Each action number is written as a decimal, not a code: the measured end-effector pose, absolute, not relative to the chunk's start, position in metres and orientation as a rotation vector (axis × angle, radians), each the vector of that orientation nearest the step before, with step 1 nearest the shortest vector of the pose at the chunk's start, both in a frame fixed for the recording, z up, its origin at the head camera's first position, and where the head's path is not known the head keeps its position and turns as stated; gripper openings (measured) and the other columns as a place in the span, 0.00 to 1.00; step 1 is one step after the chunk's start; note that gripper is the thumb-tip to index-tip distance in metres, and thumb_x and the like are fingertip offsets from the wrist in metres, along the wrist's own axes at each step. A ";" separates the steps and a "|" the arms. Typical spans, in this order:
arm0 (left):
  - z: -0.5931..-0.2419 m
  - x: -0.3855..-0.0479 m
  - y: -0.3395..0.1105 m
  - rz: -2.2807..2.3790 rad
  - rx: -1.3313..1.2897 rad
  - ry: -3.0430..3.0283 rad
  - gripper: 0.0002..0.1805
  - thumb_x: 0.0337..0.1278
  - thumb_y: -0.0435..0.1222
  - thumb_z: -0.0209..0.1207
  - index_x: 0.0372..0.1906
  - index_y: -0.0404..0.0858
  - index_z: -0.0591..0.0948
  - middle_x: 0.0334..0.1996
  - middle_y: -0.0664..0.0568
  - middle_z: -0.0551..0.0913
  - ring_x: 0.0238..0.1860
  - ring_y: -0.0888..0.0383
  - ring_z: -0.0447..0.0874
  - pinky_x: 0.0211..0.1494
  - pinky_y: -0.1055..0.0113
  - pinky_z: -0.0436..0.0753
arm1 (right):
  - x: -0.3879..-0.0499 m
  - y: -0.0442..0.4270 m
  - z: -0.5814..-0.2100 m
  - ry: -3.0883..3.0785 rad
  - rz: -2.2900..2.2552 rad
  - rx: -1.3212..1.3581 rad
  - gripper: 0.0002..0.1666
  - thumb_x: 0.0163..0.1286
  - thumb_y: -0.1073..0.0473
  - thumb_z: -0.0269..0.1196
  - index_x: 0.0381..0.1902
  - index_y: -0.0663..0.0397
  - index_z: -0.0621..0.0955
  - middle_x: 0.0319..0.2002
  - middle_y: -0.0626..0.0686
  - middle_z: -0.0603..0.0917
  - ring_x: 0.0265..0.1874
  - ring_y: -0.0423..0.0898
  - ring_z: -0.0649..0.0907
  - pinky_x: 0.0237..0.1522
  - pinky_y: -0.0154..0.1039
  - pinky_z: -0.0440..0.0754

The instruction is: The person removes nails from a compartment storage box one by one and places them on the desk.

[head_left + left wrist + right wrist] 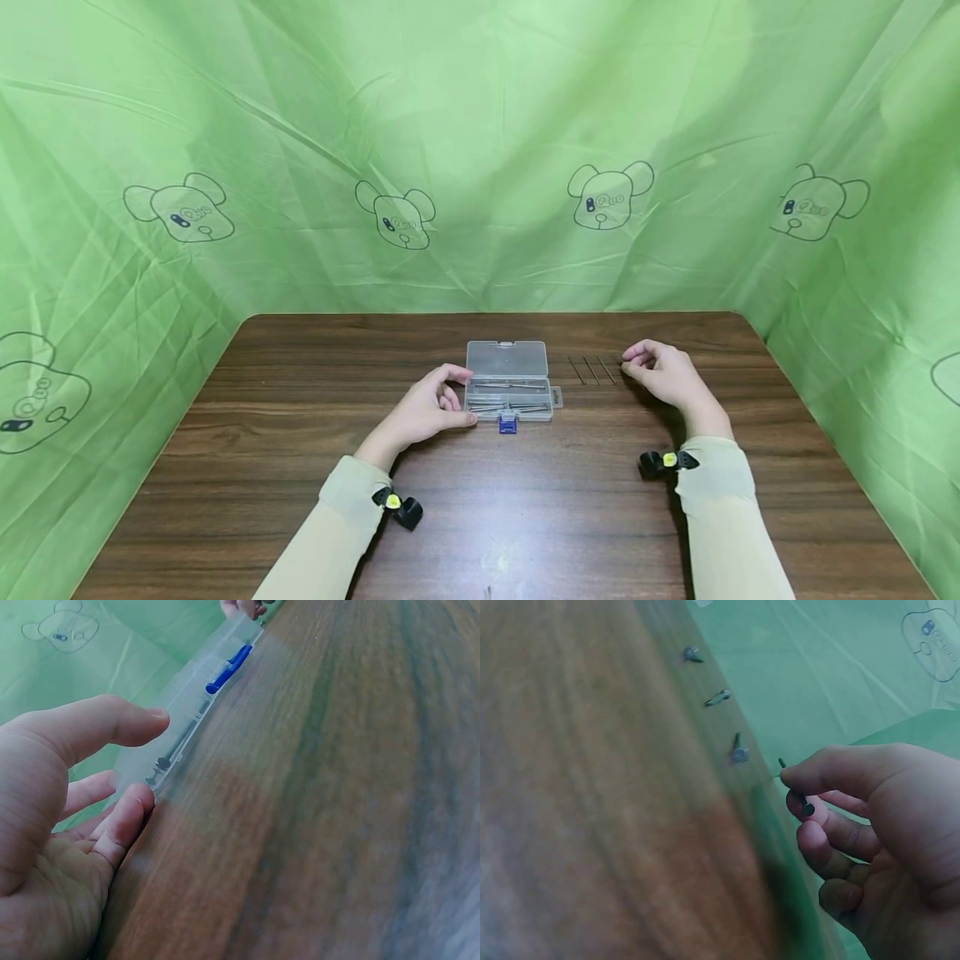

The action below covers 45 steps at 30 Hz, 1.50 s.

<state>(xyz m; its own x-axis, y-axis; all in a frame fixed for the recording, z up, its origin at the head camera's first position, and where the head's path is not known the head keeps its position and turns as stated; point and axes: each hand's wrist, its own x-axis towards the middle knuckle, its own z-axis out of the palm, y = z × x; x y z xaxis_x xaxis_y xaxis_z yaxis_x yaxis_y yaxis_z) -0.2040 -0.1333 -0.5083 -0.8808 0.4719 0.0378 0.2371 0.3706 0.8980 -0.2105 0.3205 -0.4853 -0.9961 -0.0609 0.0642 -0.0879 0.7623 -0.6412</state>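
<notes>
A clear plastic compartment box (pixel 546 414) lies on the table with its lid (pixel 507 359) folded back and a blue latch (pixel 507 425) at the front. Thin metal nails (pixel 528 408) fill its compartments. My left hand (pixel 427 408) holds the box's left end, thumb by the front corner and index finger farther back. To the right of the box, my right hand (pixel 666 377) pinches a single nail (pixel 808 808) between thumb and fingertips, its flat head showing. Three loose nails (pixel 592 370) lie in a spaced row between the box and that hand.
The dark wood table (pixel 480 517) ends at a green cloth (pixel 480 275) printed with bear-like heads, which rises behind and on both sides. A clear tab (pixel 557 397) sticks out from the box's right end. Each wrist wears a small black camera (pixel 652 465).
</notes>
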 end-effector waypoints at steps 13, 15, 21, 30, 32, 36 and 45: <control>-0.506 -0.205 -0.133 1.529 0.637 2.394 0.38 0.53 0.36 0.83 0.69 0.40 0.79 0.45 0.47 0.84 0.34 0.57 0.84 0.39 0.69 0.83 | -0.211 0.318 -0.491 -2.931 1.063 0.083 0.12 0.74 0.54 0.72 0.49 0.56 0.88 0.38 0.51 0.89 0.34 0.43 0.82 0.41 0.40 0.78; -0.505 -0.205 -0.133 1.536 0.640 2.393 0.38 0.53 0.36 0.83 0.69 0.39 0.79 0.46 0.45 0.84 0.34 0.57 0.83 0.39 0.69 0.83 | -0.210 0.318 -0.490 -2.937 1.067 0.082 0.12 0.74 0.54 0.72 0.48 0.56 0.88 0.38 0.51 0.89 0.34 0.43 0.82 0.41 0.40 0.78; -0.503 -0.204 -0.132 1.544 0.636 2.390 0.38 0.53 0.35 0.83 0.69 0.39 0.80 0.46 0.44 0.85 0.35 0.56 0.83 0.39 0.70 0.82 | -0.210 0.317 -0.488 -2.941 1.074 0.084 0.11 0.73 0.53 0.74 0.46 0.54 0.89 0.36 0.49 0.88 0.34 0.43 0.82 0.40 0.40 0.77; -0.504 -0.206 -0.134 1.541 0.618 2.381 0.38 0.53 0.35 0.83 0.69 0.39 0.79 0.43 0.44 0.84 0.34 0.57 0.83 0.39 0.70 0.82 | -0.212 0.319 -0.491 -2.940 1.072 0.062 0.12 0.73 0.52 0.74 0.45 0.54 0.90 0.34 0.47 0.88 0.34 0.44 0.83 0.42 0.42 0.77; -0.504 -0.206 -0.134 1.546 0.617 2.376 0.38 0.53 0.35 0.83 0.69 0.39 0.79 0.43 0.44 0.84 0.35 0.57 0.83 0.39 0.70 0.82 | -0.211 0.319 -0.491 -2.942 1.076 0.058 0.12 0.73 0.52 0.74 0.45 0.54 0.90 0.34 0.47 0.88 0.34 0.44 0.83 0.42 0.42 0.78; -0.504 -0.206 -0.133 1.549 0.618 2.371 0.38 0.53 0.35 0.83 0.69 0.38 0.79 0.42 0.43 0.85 0.35 0.56 0.83 0.39 0.70 0.82 | -0.211 0.319 -0.491 -2.945 1.072 0.059 0.12 0.73 0.51 0.75 0.45 0.54 0.90 0.34 0.47 0.89 0.34 0.42 0.83 0.42 0.42 0.77; -0.503 -0.204 -0.134 1.534 0.623 2.371 0.39 0.54 0.36 0.83 0.70 0.39 0.79 0.44 0.46 0.84 0.34 0.57 0.83 0.39 0.70 0.83 | -0.208 0.318 -0.485 -2.903 1.091 0.045 0.14 0.74 0.50 0.74 0.45 0.55 0.91 0.35 0.49 0.89 0.33 0.41 0.83 0.42 0.40 0.78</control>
<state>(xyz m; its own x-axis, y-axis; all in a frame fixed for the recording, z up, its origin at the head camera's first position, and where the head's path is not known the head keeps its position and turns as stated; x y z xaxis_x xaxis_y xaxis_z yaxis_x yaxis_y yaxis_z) -0.2041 -0.1339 -0.5034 -0.8776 0.4789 0.0228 0.2170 0.3545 0.9095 -0.2079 0.3182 -0.4850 -0.9988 -0.0133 0.0476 -0.0414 0.7522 -0.6576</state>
